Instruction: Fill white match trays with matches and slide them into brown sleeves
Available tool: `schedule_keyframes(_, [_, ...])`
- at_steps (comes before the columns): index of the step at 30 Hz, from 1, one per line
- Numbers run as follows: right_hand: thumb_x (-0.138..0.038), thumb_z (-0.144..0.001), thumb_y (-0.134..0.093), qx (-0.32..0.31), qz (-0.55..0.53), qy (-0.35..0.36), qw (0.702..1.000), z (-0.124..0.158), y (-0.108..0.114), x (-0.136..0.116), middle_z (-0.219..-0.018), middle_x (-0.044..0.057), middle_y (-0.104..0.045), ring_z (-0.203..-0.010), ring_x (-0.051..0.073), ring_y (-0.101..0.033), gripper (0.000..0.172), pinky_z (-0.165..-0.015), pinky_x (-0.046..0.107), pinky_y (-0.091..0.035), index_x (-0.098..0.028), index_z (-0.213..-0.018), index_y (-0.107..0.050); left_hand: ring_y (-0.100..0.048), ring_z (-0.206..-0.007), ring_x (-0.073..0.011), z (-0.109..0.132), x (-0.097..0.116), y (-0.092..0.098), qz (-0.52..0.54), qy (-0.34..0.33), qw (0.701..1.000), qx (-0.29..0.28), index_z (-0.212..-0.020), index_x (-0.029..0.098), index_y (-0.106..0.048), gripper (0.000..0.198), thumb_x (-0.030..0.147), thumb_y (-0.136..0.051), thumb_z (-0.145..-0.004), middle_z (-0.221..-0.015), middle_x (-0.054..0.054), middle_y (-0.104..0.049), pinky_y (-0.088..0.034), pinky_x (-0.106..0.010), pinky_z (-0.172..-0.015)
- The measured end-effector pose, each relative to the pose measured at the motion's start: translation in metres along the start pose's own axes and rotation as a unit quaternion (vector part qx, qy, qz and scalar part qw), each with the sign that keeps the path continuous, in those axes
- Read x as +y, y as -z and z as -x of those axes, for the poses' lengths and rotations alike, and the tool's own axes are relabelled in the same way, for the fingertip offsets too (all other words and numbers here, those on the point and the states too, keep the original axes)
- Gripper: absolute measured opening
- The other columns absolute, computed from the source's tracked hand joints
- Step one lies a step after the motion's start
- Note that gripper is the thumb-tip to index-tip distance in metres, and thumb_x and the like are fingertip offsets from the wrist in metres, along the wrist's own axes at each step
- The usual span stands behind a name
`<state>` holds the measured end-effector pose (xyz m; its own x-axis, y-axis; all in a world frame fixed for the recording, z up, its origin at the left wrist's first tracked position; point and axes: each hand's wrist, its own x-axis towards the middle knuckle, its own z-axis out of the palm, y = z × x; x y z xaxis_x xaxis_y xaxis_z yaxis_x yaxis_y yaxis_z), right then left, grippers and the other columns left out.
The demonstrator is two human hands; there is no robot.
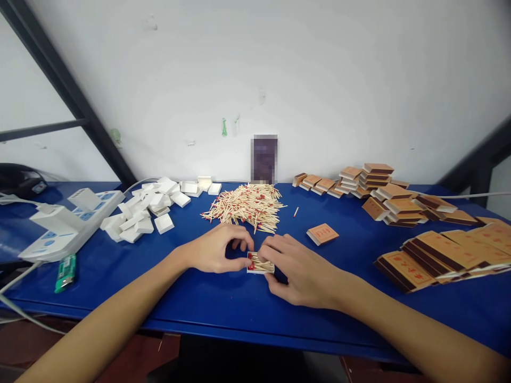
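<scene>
Between my two hands, a small white tray (261, 272) filled with red-tipped matches rests on the blue table. My left hand (223, 249) grips the tray's left end, its thumb against the near left corner and its fingers curled behind. My right hand (293, 268) closes around the right end, fingertips over the matches and thumb at the near side. Just beyond the hands lies a large heap of loose matches (247, 207). One orange matchbox sleeve (322, 233) lies right of my right hand, and a single match (296, 212) sits behind it.
White empty trays (147, 207) are piled at the back left. Stacked matchbox sleeves (447, 252) spread along the right side. A power strip (74, 226) with cables and a green packet (66, 273) are at the far left. A dark pixelated rectangle (264, 159) stands by the wall.
</scene>
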<state>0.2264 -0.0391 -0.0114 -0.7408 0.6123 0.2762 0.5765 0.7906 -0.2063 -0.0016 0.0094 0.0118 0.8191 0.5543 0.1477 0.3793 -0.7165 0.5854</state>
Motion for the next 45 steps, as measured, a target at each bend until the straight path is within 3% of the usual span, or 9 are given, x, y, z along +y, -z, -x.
schedule_keyframes(6, [-0.019,-0.094,-0.042,-0.042,0.035,0.015,0.998,0.001,0.007,-0.003,-0.106,0.010,-0.056,-0.091,0.022,-0.051,0.015,-0.081,0.037,-0.038,-0.018,-0.102,-0.055,-0.052,-0.070,-0.0127,-0.001,0.002,-0.003,-0.042,0.008,0.999,-0.012,-0.098,0.018,-0.061,0.037,0.038,-0.075,-0.071,-0.082,0.000,-0.060,-0.042,-0.025,-0.067])
schedule_keyframes(17, [-0.020,-0.095,-0.043,-0.057,0.047,0.011,0.997,0.002,0.010,-0.001,-0.108,0.010,-0.056,-0.093,0.023,-0.051,0.019,-0.081,0.039,-0.040,-0.019,-0.109,-0.056,-0.050,-0.067,-0.0115,-0.001,0.003,-0.006,-0.086,0.020,0.996,-0.015,-0.097,0.020,-0.060,0.035,0.039,-0.074,-0.072,-0.076,0.004,-0.054,-0.038,-0.025,-0.066])
schedule_keyframes(26, [-0.027,-0.095,-0.048,-0.011,-0.013,0.008,1.000,0.001,0.014,0.000,-0.104,0.008,-0.059,-0.093,0.022,-0.053,0.012,-0.081,0.037,-0.040,-0.018,-0.096,-0.056,-0.049,-0.066,-0.0122,-0.001,0.001,-0.008,-0.091,0.018,0.995,-0.023,-0.088,0.019,-0.056,0.046,0.057,-0.075,-0.070,-0.075,0.003,-0.051,-0.035,-0.025,-0.063])
schedule_keyframes(30, [-0.020,-0.096,-0.041,0.065,0.011,-0.066,0.996,-0.001,0.012,0.014,-0.096,0.008,-0.061,-0.086,0.021,-0.054,0.015,-0.076,0.036,-0.042,-0.018,-0.096,-0.056,-0.050,-0.068,-0.0132,0.001,0.006,-0.011,-0.093,-0.009,0.995,-0.033,-0.089,0.019,-0.057,0.050,0.061,-0.075,-0.068,-0.077,0.002,-0.053,-0.036,-0.025,-0.064])
schedule_keyframes(34, [-0.015,-0.093,-0.045,0.091,0.052,-0.118,0.988,-0.003,0.002,0.030,-0.100,0.010,-0.061,-0.091,0.024,-0.056,0.018,-0.078,0.037,-0.045,-0.017,-0.105,-0.058,-0.051,-0.069,-0.0139,0.001,0.008,-0.012,-0.095,-0.036,0.995,-0.019,-0.094,0.019,-0.059,0.037,0.053,-0.065,-0.082,-0.079,0.000,-0.055,-0.039,-0.026,-0.067])
schedule_keyframes(38, [-0.018,-0.093,-0.047,0.061,0.104,-0.151,0.981,-0.004,-0.003,0.035,-0.099,0.010,-0.061,-0.092,0.025,-0.056,0.017,-0.077,0.037,-0.044,-0.016,-0.103,-0.062,-0.054,-0.072,-0.0150,-0.001,-0.004,-0.014,-0.146,0.002,0.988,0.040,-0.104,0.019,-0.061,0.021,0.033,-0.047,-0.096,-0.077,0.000,-0.056,-0.042,-0.027,-0.070])
schedule_keyframes(42, [-0.020,-0.093,-0.048,0.019,0.154,-0.221,0.963,-0.005,0.001,0.032,-0.088,0.008,-0.062,-0.082,0.023,-0.058,0.016,-0.065,0.033,-0.036,-0.017,-0.086,-0.061,-0.058,-0.089,-0.0207,-0.003,-0.015,-0.016,-0.221,0.022,0.974,0.045,-0.132,0.022,-0.052,0.036,0.031,-0.042,-0.099,-0.096,-0.006,-0.059,-0.044,-0.033,-0.080])
schedule_keyframes(45, [-0.018,-0.094,-0.045,0.004,0.161,-0.194,0.968,-0.005,0.001,0.029,-0.085,0.006,-0.064,-0.074,0.020,-0.056,0.018,-0.068,0.034,-0.032,-0.017,-0.082,-0.058,-0.057,-0.094,-0.0240,-0.004,-0.017,-0.017,-0.265,0.033,0.963,0.024,-0.140,0.024,-0.047,0.043,0.038,-0.040,-0.099,-0.100,-0.008,-0.057,-0.043,-0.038,-0.084])
